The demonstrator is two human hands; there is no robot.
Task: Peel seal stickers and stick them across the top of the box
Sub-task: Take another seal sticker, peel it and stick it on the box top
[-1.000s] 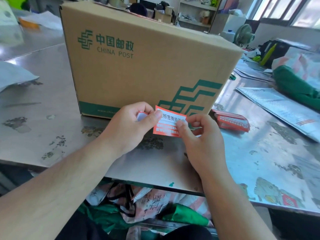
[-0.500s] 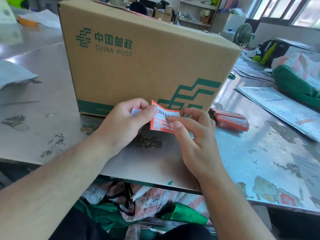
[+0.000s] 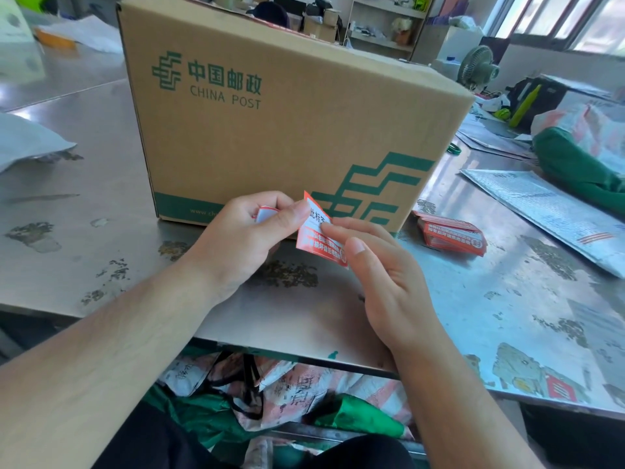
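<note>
A large brown China Post cardboard box (image 3: 287, 120) stands on the steel table (image 3: 101, 204), its printed side facing me. Just in front of its lower edge I hold a red and white seal sticker (image 3: 319, 236). My left hand (image 3: 243, 238) pinches the sticker's top left end between thumb and fingers, with a bit of white backing showing inside the fist. My right hand (image 3: 382, 275) has its fingertips on the sticker's right part, thumb raised beside it. The sticker is tilted and bent between the hands. The box's top is barely visible.
A small stack of red seal stickers (image 3: 451, 233) lies on the table right of the box. Silver mailers (image 3: 548, 211) and a green bag (image 3: 581, 167) lie further right, a grey bag (image 3: 23, 140) at left. Bags sit under the table's front edge.
The sticker has gone from lying flat between both hands to tilted and folded. My right hand slid inward over it and the fingers opened out; my left hand kept its pinch.
</note>
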